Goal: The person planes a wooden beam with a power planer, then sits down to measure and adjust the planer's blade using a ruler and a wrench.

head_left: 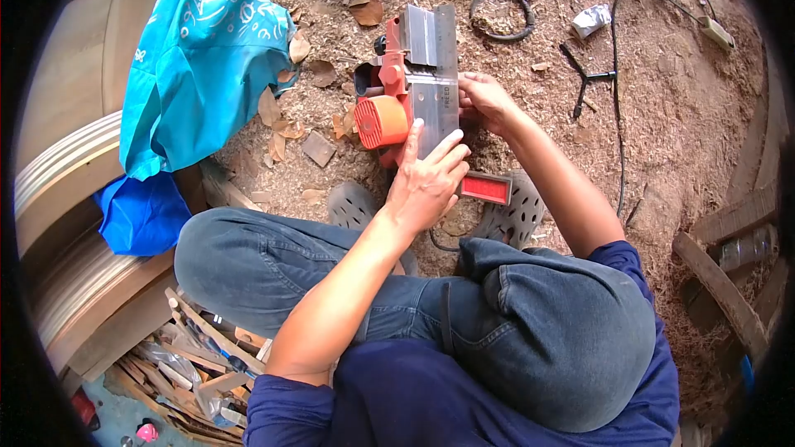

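Two bare hands rest on an orange electric planer with a grey metal sole (432,74), which lies sole-up on the sawdust-covered ground (687,108), just beyond the squatting person's grey perforated clogs (517,215). The left hand (426,184) lies flat with its fingers stretched along the sole's near end, gripping nothing. The right hand (484,99) curls over the sole's right edge, steadying it, I'd judge. The work looks early: the planer appears whole, neither hand has a tool, and a black T-shaped wrench (584,79) lies well apart to the right, untouched. A small red rectangular block (486,189) sits beside the clogs.
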Available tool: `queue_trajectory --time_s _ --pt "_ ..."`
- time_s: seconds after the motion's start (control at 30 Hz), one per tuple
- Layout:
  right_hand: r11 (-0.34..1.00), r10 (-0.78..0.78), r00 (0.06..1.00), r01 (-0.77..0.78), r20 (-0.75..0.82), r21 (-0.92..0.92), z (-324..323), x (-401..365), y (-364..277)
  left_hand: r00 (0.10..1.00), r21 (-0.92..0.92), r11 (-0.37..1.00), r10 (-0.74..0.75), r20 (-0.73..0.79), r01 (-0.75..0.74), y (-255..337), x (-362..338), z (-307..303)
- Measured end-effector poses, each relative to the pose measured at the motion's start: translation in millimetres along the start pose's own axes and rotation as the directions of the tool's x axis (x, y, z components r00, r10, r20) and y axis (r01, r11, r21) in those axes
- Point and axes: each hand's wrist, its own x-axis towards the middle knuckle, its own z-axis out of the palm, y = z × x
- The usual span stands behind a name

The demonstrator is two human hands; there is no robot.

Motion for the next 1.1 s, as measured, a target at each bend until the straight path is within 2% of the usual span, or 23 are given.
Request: queue_trajectory --time_s 0.13,0.23,0.33,0.37,0.47,0.7,0.77,1.0,1.1 --pt "0.997 -0.079 0.996 0.078 -0.041 -0.006 2 0 7 1.000 0.004 1.000 0.005 -0.003 -0.005 0 -1 0" --pt "0.998 -0.038 0.996 0.034 -0.086 -0.055 13 -18 -2 1.000 -0.004 1.000 -0.004 0.013 0.004 0 1 0" --pt "1.000 0.012 1.000 -0.011 -0.029 0.022 0 -1 2 1.000 -0.003 1.000 -0.003 0.002 0.003 0 -1 0" --pt "0.999 -0.032 0.999 0.032 -0.004 0.017 -2 2 6 1.000 0.001 1.000 -0.004 0.002 0.004 0 -1 0" --pt "0.996 -0.086 0.996 0.086 0.003 -0.009 -4 6 15 1.000 0.009 1.000 -0.003 0.007 0.003 1 0 0" --pt "0.997 -0.070 0.997 0.070 0.019 0.028 -3 3 9 1.000 0.010 1.000 -0.005 0.006 0.005 1 0 -1" --pt "0.999 0.002 1.000 0.000 -0.031 0.048 -2 4 8 1.000 0.008 1.000 -0.004 0.006 0.004 1 1 -2" --pt "0.999 -0.023 0.997 0.025 -0.072 0.028 4 0 6 1.000 0.001 1.000 -0.005 0.000 0.005 1 0 -1" --pt "0.999 -0.023 1.000 0.024 -0.004 0.039 -5 5 11 1.000 -0.008 1.000 -0.010 0.001 0.010 1 1 -1"
